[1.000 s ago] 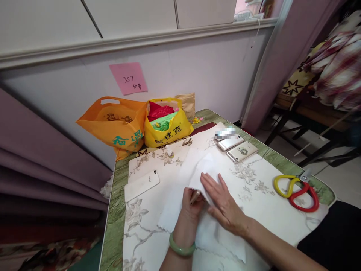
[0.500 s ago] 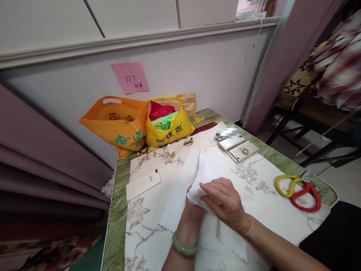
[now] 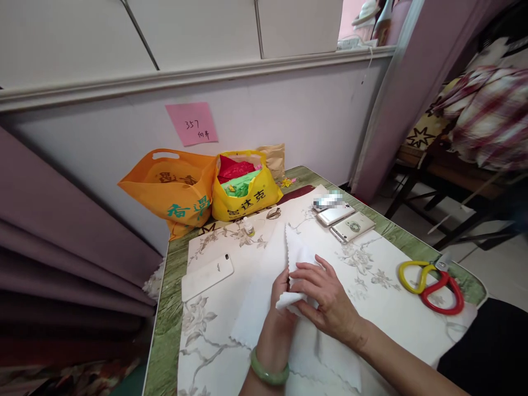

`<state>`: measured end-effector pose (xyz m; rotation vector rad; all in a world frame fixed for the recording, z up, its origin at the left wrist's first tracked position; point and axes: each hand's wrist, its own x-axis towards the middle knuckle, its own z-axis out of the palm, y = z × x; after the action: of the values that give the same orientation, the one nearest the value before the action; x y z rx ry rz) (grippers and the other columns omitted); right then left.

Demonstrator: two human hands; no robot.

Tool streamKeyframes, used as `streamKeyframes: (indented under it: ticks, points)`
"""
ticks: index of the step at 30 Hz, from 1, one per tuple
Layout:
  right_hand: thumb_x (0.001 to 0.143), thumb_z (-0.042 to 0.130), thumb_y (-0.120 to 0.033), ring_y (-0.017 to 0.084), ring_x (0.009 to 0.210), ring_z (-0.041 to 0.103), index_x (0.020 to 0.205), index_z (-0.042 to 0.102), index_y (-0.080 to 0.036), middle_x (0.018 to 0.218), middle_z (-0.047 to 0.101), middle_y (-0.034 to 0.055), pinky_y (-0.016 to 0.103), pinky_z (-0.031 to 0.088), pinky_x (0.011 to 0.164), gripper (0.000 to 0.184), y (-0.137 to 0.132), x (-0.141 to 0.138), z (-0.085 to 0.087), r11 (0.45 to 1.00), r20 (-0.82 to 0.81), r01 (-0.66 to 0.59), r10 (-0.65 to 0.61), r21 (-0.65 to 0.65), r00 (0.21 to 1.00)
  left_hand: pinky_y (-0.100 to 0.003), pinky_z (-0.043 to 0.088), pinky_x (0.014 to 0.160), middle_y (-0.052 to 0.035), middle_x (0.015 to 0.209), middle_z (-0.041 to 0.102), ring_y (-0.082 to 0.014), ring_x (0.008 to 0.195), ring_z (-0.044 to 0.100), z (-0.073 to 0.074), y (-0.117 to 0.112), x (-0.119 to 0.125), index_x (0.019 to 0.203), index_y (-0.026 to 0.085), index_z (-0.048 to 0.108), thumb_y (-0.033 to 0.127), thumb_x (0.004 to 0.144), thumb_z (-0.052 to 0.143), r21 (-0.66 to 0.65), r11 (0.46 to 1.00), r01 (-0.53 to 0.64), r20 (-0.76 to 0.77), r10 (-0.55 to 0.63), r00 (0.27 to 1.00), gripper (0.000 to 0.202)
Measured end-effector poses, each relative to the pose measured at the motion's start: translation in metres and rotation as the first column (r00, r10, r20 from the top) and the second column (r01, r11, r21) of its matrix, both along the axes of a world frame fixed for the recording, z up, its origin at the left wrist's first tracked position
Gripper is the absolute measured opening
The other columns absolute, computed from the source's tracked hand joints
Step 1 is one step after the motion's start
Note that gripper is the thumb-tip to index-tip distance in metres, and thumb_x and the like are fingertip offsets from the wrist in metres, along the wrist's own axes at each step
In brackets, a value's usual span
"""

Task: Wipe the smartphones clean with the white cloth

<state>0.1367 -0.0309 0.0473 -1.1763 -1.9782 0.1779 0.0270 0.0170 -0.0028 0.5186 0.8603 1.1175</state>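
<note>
A thin white cloth with zigzag-cut edges is bunched between my two hands, over the middle of the table. My left hand, below a green bangle, grips it from beneath; the cloth and my other hand partly hide its fingers. From above, my right hand holds a folded-over edge between thumb and fingers. More white cloth with the same edging lies flat under both hands. I cannot tell whether all of it is one piece.
Scissors with one yellow and one red handle lie at the right. Phones sit at the back right, a white phone at the left. Behind stand a small bottle, glasses, an orange bag and a stuffed yellow bag.
My right fingers have folded the cloth's near edge over, and my left fingers now show beside it. The camera view has tilted slightly upward.
</note>
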Motion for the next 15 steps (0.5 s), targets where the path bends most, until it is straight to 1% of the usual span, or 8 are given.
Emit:
streamKeyframes:
  ticks: [2, 4, 6, 7, 10, 12, 14, 15]
  points:
    - [0.089, 0.056, -0.022, 0.023, 0.121, 0.056, 0.103, 0.066, -0.028, 0.116, 0.069, 0.0023, 0.052, 0.025, 0.114, 0.018, 0.001, 0.003, 0.001, 0.999, -0.061, 0.025, -0.027, -0.044, 0.998, -0.028, 0.053, 0.066, -0.0025, 0.07, 0.067, -0.0154, 0.066, 0.063, 0.004, 0.002, 0.001, 0.076, 0.016, 0.067, 0.039, 0.077, 0.067, -0.114, 0.99, 0.082, 0.157, -0.063, 0.986, 0.022]
    - [0.091, 0.055, -0.025, 0.023, 0.12, 0.057, 0.105, 0.068, -0.028, 0.12, 0.068, 0.0038, 0.052, 0.028, 0.113, 0.019, 0.003, 0.011, 0.001, 0.991, -0.198, 0.062, -0.085, -0.119, 0.976, -0.028, 0.054, 0.073, -0.0057, 0.082, 0.072, -0.0179, 0.076, 0.067, 0.009, 0.004, 0.003, 0.091, 0.015, 0.07, 0.034, 0.081, 0.064, -0.172, 0.978, 0.117, 0.259, -0.07, 0.963, 0.022]
    - [0.092, 0.057, -0.032, 0.024, 0.119, 0.058, 0.107, 0.07, -0.027, 0.125, 0.066, 0.0056, 0.049, 0.036, 0.11, 0.021, 0.006, 0.025, 0.0, 0.974, -0.387, 0.086, -0.163, -0.207, 0.908, -0.03, 0.054, 0.079, -0.0094, 0.093, 0.074, -0.0207, 0.086, 0.07, 0.016, 0.005, 0.004, 0.105, 0.012, 0.069, 0.03, 0.084, 0.061, -0.235, 0.958, 0.167, 0.329, -0.084, 0.941, 0.029]
    - [0.091, 0.058, -0.036, 0.025, 0.119, 0.058, 0.109, 0.07, -0.026, 0.126, 0.065, 0.0065, 0.047, 0.04, 0.107, 0.024, 0.008, 0.034, 0.0, 0.963, -0.484, 0.093, -0.21, -0.254, 0.849, -0.031, 0.055, 0.08, -0.0108, 0.096, 0.074, -0.0214, 0.087, 0.07, 0.019, 0.006, 0.004, 0.11, 0.01, 0.067, 0.029, 0.085, 0.06, -0.275, 0.943, 0.188, 0.34, -0.087, 0.936, 0.033]
    - [0.087, 0.062, -0.047, 0.026, 0.11, 0.063, 0.112, 0.07, -0.022, 0.117, 0.07, 0.0078, 0.04, 0.051, 0.095, 0.036, 0.017, 0.07, -0.001, 0.899, -0.707, 0.116, -0.407, -0.423, 0.578, -0.029, 0.056, 0.067, -0.0108, 0.089, 0.075, -0.0192, 0.073, 0.071, 0.027, 0.006, 0.003, 0.114, 0.008, 0.064, 0.027, 0.086, 0.059, -0.385, 0.91, 0.157, 0.28, -0.047, 0.959, 0.034]
    - [0.083, 0.066, -0.05, 0.023, 0.095, 0.068, 0.107, 0.071, -0.021, 0.103, 0.074, 0.0058, 0.035, 0.057, 0.082, 0.038, 0.024, 0.095, -0.008, 0.864, -0.8, 0.05, -0.485, -0.502, 0.353, -0.027, 0.055, 0.058, -0.0081, 0.081, 0.075, -0.017, 0.063, 0.069, 0.028, 0.006, 0.002, 0.111, 0.009, 0.065, 0.025, 0.086, 0.06, -0.419, 0.903, 0.096, 0.22, -0.001, 0.975, 0.03]
    - [0.076, 0.072, -0.045, 0.021, 0.078, 0.07, 0.098, 0.072, -0.021, 0.089, 0.075, 0.0028, 0.029, 0.059, 0.069, 0.032, 0.03, 0.117, -0.019, 0.839, -0.828, 0.036, -0.542, -0.543, 0.143, -0.026, 0.054, 0.053, -0.0064, 0.076, 0.074, -0.0162, 0.058, 0.068, 0.027, 0.006, 0.002, 0.107, 0.01, 0.066, 0.024, 0.086, 0.062, -0.425, 0.904, 0.051, 0.187, 0.033, 0.982, 0.026]
    - [0.073, 0.075, -0.038, 0.02, 0.074, 0.07, 0.093, 0.072, -0.019, 0.083, 0.075, 0.0021, 0.028, 0.059, 0.066, 0.028, 0.032, 0.125, -0.025, 0.824, -0.82, 0.024, -0.567, -0.567, 0.08, -0.026, 0.054, 0.053, -0.0064, 0.075, 0.074, -0.0164, 0.058, 0.068, 0.026, 0.007, 0.002, 0.107, 0.01, 0.066, 0.025, 0.085, 0.063, -0.42, 0.907, 0.034, 0.181, 0.048, 0.982, 0.026]
